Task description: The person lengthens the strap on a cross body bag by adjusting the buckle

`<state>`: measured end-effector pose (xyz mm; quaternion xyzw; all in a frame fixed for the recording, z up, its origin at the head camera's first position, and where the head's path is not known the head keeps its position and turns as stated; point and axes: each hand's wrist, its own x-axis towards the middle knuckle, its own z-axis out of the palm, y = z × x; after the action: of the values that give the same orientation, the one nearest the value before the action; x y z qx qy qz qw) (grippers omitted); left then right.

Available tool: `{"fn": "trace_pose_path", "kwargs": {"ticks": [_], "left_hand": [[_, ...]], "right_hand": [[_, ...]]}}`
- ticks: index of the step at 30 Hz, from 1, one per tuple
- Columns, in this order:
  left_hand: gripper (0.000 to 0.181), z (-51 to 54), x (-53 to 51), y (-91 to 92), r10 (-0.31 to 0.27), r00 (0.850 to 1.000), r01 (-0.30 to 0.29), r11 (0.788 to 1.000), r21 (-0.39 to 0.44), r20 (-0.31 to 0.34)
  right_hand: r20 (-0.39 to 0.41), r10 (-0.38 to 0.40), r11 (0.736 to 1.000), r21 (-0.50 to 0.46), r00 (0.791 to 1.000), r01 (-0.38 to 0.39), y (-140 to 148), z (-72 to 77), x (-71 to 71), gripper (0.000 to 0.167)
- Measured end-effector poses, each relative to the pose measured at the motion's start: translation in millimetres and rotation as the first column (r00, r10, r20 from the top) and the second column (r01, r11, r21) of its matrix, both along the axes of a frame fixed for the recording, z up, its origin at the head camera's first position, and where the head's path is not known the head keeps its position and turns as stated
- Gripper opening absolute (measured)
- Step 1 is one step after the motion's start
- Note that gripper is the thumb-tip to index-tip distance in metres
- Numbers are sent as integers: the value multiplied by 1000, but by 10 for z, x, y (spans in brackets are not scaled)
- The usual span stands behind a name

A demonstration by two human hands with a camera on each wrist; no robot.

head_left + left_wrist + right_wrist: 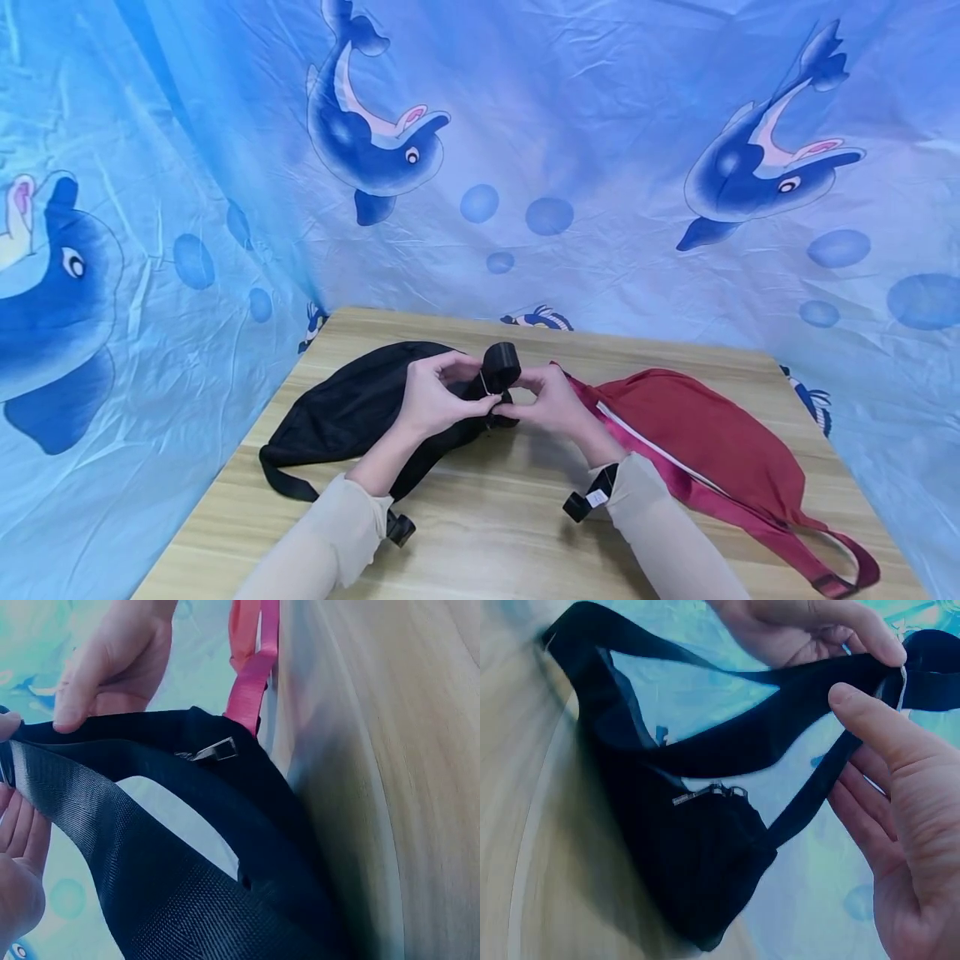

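A black waist bag (337, 408) lies on the left of the table, its strap (450, 437) lifted near the middle. With thumb and fingers, my left hand (442, 396) pinches the strap beside a small pale-edged loop (902, 686). From the other side, my right hand (551, 400) pinches the same strap, its thumb close to the left thumb. The strap's loose end (501, 367) stands up in a curl above both hands. A metal zipper pull (217, 750) shows on the bag in the left wrist view. Some fingertips are hidden behind the strap.
On the right lies a red waist bag (697, 433) with a pinkish strap (742, 521) and a buckle (832, 586) near the front edge. The wood-grain table (480, 533) is bounded behind and at the sides by a blue dolphin-print cloth (600, 108).
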<state>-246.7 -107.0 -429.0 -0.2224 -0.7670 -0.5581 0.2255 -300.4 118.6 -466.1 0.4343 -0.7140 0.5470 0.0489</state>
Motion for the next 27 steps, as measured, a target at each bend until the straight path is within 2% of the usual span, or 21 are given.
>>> {"fn": "trace_pose_path", "kwargs": {"ticks": [4,7,11,13,16,21,24,27], "left_hand": [[38,19,6,-7,17,1000,-17,1000,17,-13],[38,13,0,2,14,1000,-14,1000,19,-4],[38,-17,-4,25,16,1000,-16,1000,18,22],[39,-29,-2,33,23,999,-23,1000,17,27],[39,-43,-5,29,27,999,-27,1000,11,27],[38,4,1,6,23,1000,-23,999,25,-6],[38,31,1,0,19,1000,-19,999,37,-9],[38,19,-3,6,9,1000,-10,999,33,19]], "right_hand": [[32,-81,995,63,996,78,61,-50,11,34],[31,-75,996,43,997,74,72,-73,27,42],[-32,-31,997,-74,999,29,13,-20,74,46],[-77,-33,994,-110,996,24,-24,17,108,45],[-146,-82,993,-96,986,68,-66,26,147,39],[-243,-204,979,-34,948,202,-74,-21,174,29],[-218,-204,979,-20,954,205,-85,-22,183,31],[-165,-195,981,-34,967,192,-129,13,198,36]]}}
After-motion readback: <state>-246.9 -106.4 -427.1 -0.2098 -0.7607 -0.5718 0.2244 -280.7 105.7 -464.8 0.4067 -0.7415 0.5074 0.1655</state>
